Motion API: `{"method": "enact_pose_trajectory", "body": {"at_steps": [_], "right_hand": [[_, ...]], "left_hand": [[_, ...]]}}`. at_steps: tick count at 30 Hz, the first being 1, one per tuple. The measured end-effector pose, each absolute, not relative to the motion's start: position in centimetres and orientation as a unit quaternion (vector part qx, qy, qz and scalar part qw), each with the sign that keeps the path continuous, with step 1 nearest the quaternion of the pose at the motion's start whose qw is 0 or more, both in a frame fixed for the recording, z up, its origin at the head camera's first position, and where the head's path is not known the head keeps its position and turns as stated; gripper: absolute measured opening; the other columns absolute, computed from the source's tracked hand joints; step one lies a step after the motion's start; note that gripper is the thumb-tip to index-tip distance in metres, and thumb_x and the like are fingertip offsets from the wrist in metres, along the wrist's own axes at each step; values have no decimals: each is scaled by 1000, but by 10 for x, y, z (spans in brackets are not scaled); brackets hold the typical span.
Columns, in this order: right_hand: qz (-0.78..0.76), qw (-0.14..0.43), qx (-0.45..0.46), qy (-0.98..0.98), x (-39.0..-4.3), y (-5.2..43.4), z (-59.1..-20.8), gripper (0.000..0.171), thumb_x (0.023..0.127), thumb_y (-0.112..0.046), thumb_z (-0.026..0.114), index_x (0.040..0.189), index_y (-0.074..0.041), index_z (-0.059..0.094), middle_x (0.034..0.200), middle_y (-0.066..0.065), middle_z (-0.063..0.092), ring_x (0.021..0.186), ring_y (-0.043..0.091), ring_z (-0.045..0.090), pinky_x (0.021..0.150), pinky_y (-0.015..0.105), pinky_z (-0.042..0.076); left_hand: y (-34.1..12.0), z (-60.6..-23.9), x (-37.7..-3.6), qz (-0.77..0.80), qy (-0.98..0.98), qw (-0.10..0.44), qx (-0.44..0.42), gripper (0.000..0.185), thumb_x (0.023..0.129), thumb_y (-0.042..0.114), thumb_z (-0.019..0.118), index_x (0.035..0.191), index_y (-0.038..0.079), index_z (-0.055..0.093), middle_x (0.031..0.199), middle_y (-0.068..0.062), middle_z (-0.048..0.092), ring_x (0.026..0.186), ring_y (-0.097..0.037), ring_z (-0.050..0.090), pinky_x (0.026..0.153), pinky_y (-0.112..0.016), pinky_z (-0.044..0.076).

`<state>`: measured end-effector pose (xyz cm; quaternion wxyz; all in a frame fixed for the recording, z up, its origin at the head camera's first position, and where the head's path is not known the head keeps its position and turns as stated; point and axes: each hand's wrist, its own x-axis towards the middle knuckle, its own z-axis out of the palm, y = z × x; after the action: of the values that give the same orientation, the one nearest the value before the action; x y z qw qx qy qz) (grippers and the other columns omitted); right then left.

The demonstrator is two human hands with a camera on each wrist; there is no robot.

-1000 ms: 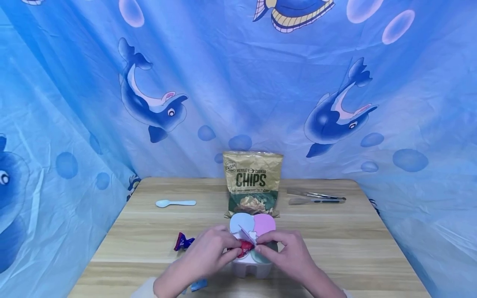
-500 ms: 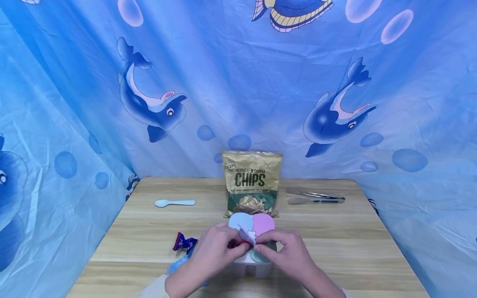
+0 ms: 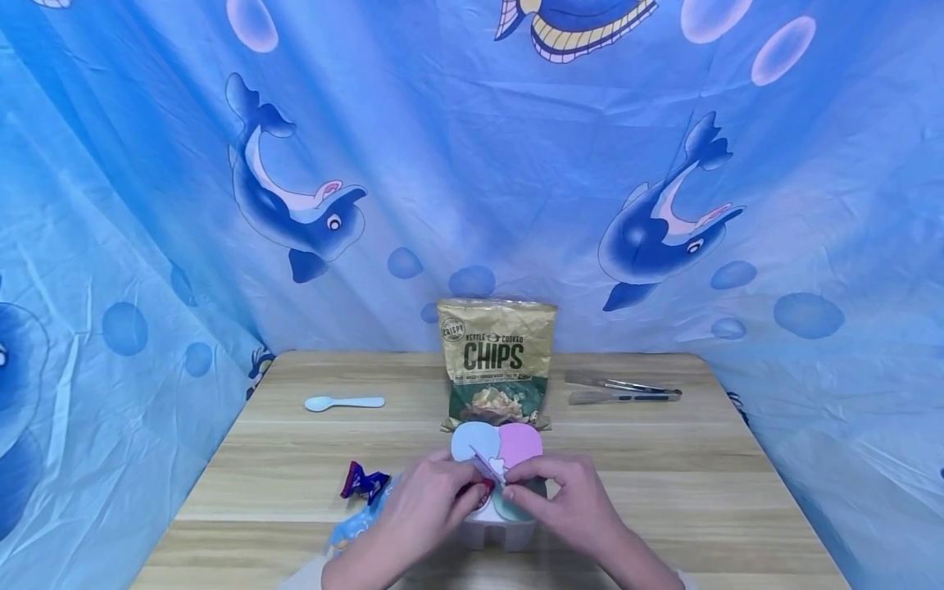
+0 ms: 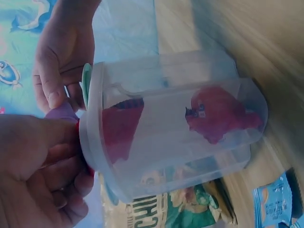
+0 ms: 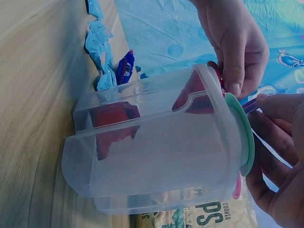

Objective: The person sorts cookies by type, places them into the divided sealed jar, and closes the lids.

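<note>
A clear container point(image 5: 166, 156) of several compartments stands upright, with blue point(image 3: 474, 441), pink point(image 3: 520, 442) and green point(image 3: 509, 506) lids closed on top. My right hand point(image 3: 566, 492) pinches the raised purple lid point(image 4: 64, 112) at its edge. At the opening beneath it, my left hand point(image 3: 435, 496) holds a red wrapped packet point(image 3: 487, 490). Through the wall in the left wrist view, the lower part of a red packet point(image 4: 122, 128) shows inside the compartment. Another red packet point(image 4: 216, 114) lies at the bottom of that compartment.
Behind the container stands a chips bag point(image 3: 497, 360). A pale blue spoon point(image 3: 345, 402) lies back left, tongs point(image 3: 625, 389) back right. Left of the container are a dark blue wrapped packet point(image 3: 364, 482) and light blue packets point(image 3: 354, 524), partly behind my left forearm.
My left hand has moved slightly right and lowered the red packet, so less of it shows above the opening. My right hand keeps the purple lid raised.
</note>
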<state>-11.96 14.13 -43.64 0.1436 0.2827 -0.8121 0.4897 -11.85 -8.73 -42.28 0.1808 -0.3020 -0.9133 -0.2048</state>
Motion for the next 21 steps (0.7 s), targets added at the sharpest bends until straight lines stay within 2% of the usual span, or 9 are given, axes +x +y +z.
{"method": "enact_pose_trajectory", "body": {"at_steps": [3, 4, 6, 11, 16, 21], "right_hand": [[489, 140, 285, -812, -120, 142, -437, 12, 86, -19, 85, 96, -25, 81, 91, -9, 78, 80, 3, 69, 69, 27, 58], [489, 138, 285, -813, -120, 143, -437, 12, 86, -20, 85, 96, -25, 81, 91, -10, 78, 80, 2, 69, 69, 27, 58], [487, 140, 291, -811, -120, 143, -438, 12, 87, -20, 84, 97, -24, 81, 92, -11, 78, 81, 3, 69, 69, 27, 59], [487, 144, 298, -808, -120, 142, -438, 12, 87, -19, 84, 98, -22, 81, 92, -8, 78, 80, 3, 69, 68, 27, 58], [485, 141, 295, -811, -119, 142, -437, 11, 87, -21, 84, 97, -23, 80, 92, -9, 78, 82, 4, 70, 69, 28, 59], [478, 139, 283, -820, -120, 143, -436, 12, 87, -23, 84, 97, -26, 80, 94, -13, 77, 86, 4, 71, 74, 28, 60]], "left_hand": [[-94, -419, -121, -207, -903, 137, -352, 4, 94, 25, 75, 92, 24, 78, 86, 16, 72, 81, -4, 57, 69, -21, 50], [-97, -418, -121, -211, -899, 121, -364, 5, 94, 25, 75, 96, 22, 79, 93, 15, 73, 86, -5, 59, 75, -23, 52], [-103, -415, -122, -218, -893, 96, -381, 10, 94, 24, 75, 102, 20, 80, 103, 12, 70, 91, -5, 59, 79, -23, 53], [-110, -414, -124, -214, -886, 98, -399, 12, 90, 24, 80, 100, 19, 81, 99, 11, 57, 87, -3, 52, 74, -15, 49], [-110, -414, -126, -198, -884, 119, -406, 10, 88, 24, 81, 96, 19, 80, 95, 13, 71, 88, -4, 58, 78, -20, 53], [-109, -413, -127, -160, -883, 141, -419, 7, 91, 30, 78, 92, 23, 80, 92, 15, 75, 84, -4, 56, 74, -21, 48]]}}
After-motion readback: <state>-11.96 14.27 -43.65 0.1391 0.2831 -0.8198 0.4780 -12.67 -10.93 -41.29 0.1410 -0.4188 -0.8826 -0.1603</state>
